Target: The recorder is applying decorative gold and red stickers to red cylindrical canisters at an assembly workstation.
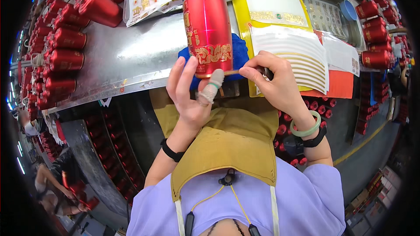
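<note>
Through my camera, I judge the red bottle slippery, best steadied low, where left hand rests half-open; right hand pinches flimsy gold strip.

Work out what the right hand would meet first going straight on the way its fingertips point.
The right hand would probably meet the red bottle near its lower end, though depth is unclear and the left hand is close.
</note>
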`<state>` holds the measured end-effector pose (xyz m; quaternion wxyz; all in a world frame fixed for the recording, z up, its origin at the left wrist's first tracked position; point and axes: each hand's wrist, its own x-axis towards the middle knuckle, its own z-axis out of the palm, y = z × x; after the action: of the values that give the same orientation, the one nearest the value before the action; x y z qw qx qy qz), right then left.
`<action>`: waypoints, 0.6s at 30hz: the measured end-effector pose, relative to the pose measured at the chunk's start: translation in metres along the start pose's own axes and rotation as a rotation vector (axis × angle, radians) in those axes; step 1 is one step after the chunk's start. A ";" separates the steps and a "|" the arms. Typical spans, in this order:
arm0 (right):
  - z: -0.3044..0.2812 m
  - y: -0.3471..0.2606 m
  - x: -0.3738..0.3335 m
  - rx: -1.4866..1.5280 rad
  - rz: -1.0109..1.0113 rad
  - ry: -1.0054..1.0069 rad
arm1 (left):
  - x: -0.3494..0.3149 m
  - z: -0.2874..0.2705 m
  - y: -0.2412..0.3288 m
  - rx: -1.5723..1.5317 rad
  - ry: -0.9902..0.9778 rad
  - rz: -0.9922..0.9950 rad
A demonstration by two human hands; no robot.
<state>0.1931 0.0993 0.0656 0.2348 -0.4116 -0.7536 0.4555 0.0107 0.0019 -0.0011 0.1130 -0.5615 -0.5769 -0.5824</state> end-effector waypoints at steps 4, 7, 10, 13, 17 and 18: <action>-0.001 0.003 -0.001 0.001 -0.010 0.005 | 0.019 -0.003 0.003 0.078 -0.305 0.105; 0.001 -0.006 -0.001 0.045 -0.017 0.005 | 0.012 -0.005 -0.008 -0.015 -0.170 0.074; 0.003 -0.010 0.000 0.031 -0.052 -0.009 | 0.002 -0.007 -0.013 -0.163 -0.145 -0.087; 0.000 -0.005 0.001 0.025 -0.029 -0.017 | 0.001 -0.007 -0.014 -0.084 -0.144 0.013; -0.001 -0.001 0.000 0.004 -0.022 -0.011 | 0.005 -0.003 -0.001 0.140 -0.107 0.100; -0.001 -0.002 0.000 0.002 -0.015 -0.010 | 0.008 -0.002 0.003 0.140 -0.107 0.100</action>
<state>0.1934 0.0991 0.0675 0.2349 -0.4036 -0.7574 0.4563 0.0087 0.0034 0.0072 0.1497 -0.6105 -0.5927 -0.5035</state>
